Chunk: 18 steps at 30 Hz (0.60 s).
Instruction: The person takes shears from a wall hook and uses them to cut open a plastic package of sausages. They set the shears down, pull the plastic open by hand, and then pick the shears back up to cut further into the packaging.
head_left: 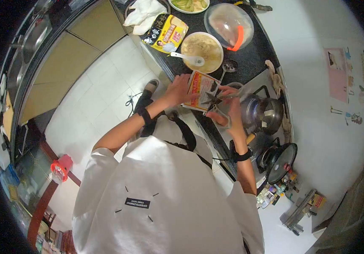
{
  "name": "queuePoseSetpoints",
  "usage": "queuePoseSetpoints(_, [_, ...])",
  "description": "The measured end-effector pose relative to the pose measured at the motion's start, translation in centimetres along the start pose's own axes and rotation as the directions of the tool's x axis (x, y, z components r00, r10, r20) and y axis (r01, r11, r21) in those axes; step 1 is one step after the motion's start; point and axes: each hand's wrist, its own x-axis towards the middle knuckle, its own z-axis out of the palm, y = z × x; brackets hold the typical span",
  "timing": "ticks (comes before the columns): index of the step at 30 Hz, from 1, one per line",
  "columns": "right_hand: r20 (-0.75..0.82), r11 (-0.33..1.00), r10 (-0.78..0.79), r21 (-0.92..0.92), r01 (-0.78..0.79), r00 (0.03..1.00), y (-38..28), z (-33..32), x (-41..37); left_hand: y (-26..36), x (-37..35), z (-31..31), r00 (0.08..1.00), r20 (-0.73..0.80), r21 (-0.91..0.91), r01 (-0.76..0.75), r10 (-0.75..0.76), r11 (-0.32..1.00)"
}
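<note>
My left hand [178,90] is closed on the left edge of a flat spice packet [195,91] with red, white and yellow print. Dark brown, star-like shapes show on the packet's right part. My right hand [231,108] is at that side, thumb and fingers bent around its clear plastic edge; the fingers are slightly blurred. Both hands are over the counter's front edge. Just beyond the packet are a slotted ladle [229,65] and a bowl [215,37] of pale brown contents with a white spoon [196,61]. To the right, a wok [263,113] with pale pieces in it sits on the stove.
A yellow and black bag [166,34], a white cloth [144,15], a plate of green slices [190,4] and a clear tub [228,25] with an orange handle stand farther along the counter. A glass lid [282,163] leans nearer my right arm. A red bin [61,167] is on the floor.
</note>
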Motion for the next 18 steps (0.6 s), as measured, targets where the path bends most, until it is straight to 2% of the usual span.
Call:
queuePoseSetpoints(2, [-0.044, 0.997, -0.071, -0.007, 0.071, 0.996, 0.2, 0.5, 0.3, 0.1, -0.1, 0.3, 0.998, -0.064, -0.09, 0.02, -0.026, 0.996])
queuePoseSetpoints(6, [-0.088, 0.996, -0.022, 0.084, 0.029, 0.996, 0.6, 1.4, 0.4, 4.1, -0.6, -4.0, 0.997, -0.039, -0.152, 0.053, -0.06, 0.987])
queuePoseSetpoints(8, [-0.148, 0.992, -0.075, 0.092, 0.089, 0.986, 1.6, 2.0, 0.4, 6.2, -0.1, -5.9, 0.964, -0.161, -0.186, -0.241, 0.212, 0.953])
queuePoseSetpoints(12, [-0.191, 0.976, 0.054, 0.216, -0.012, 0.98, 2.0, 2.2, 0.4, 13.0, 1.8, -8.5, 0.939, -0.181, -0.264, -0.334, 0.294, 0.905])
queuePoseSetpoints(14, [-0.197, 0.998, 0.067, 0.016, -0.065, 0.978, 3.5, 2.3, 0.0, 15.2, 3.4, -7.8, 0.874, -0.247, -0.37, -0.485, 0.42, 0.793])
queuePoseSetpoints(18, [-0.159, 0.991, 0.131, 0.038, -0.127, 0.979, 0.8, 1.5, 0.2, 16.0, 6.3, -6.1, 0.874, -0.15, -0.429, -0.478, 0.462, 0.766])
